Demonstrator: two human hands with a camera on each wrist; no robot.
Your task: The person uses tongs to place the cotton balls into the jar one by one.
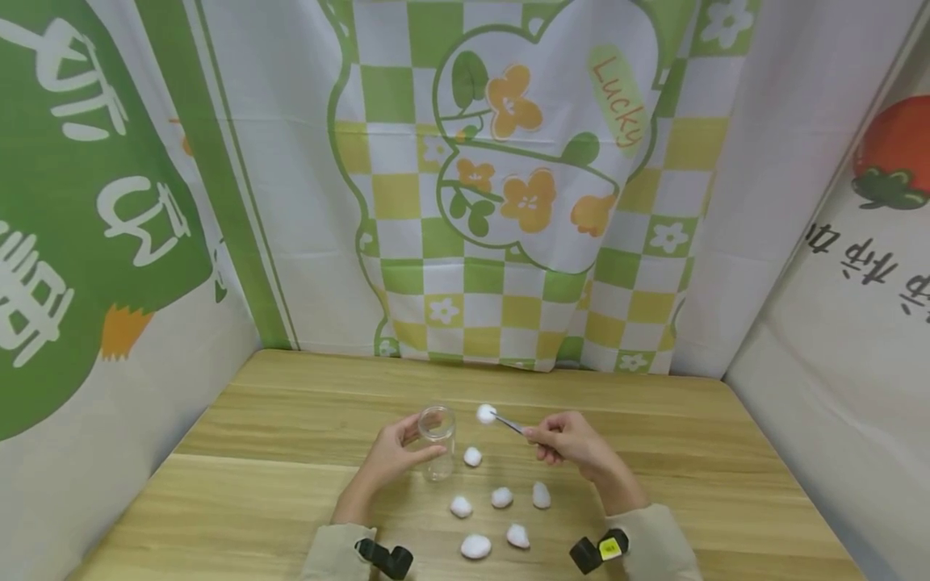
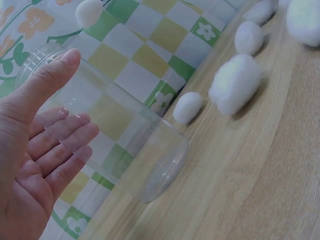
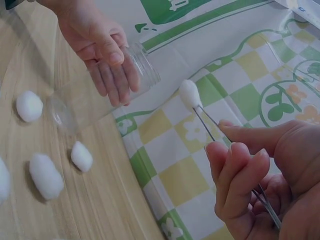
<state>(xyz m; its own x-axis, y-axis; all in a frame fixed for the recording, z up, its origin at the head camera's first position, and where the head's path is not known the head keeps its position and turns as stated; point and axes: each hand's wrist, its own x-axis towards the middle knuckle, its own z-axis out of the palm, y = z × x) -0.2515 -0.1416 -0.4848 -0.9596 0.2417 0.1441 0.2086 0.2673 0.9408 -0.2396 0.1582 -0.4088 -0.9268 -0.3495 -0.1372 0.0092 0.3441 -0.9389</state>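
A clear, lidless glass jar (image 1: 439, 464) stands upright on the table. My left hand (image 1: 395, 452) holds it near the top, the thumb on the near side and the fingers behind, as the left wrist view shows. To the right, my right hand (image 1: 574, 442) pinches a pair of metal tweezers (image 3: 204, 122) between thumb and fingers. Their tips grip a white cotton ball (image 3: 189, 93), raised above the table to the right of the jar mouth (image 1: 437, 418). Another cotton ball (image 1: 473, 457) lies on the table close beside the jar.
Several more cotton balls, among them a larger one (image 1: 475, 546) near the front and an elongated one (image 1: 541, 495) to the right, lie on the wooden table (image 1: 240, 484) between the forearms. Behind the table hangs a green and yellow checked cloth (image 1: 483, 307).
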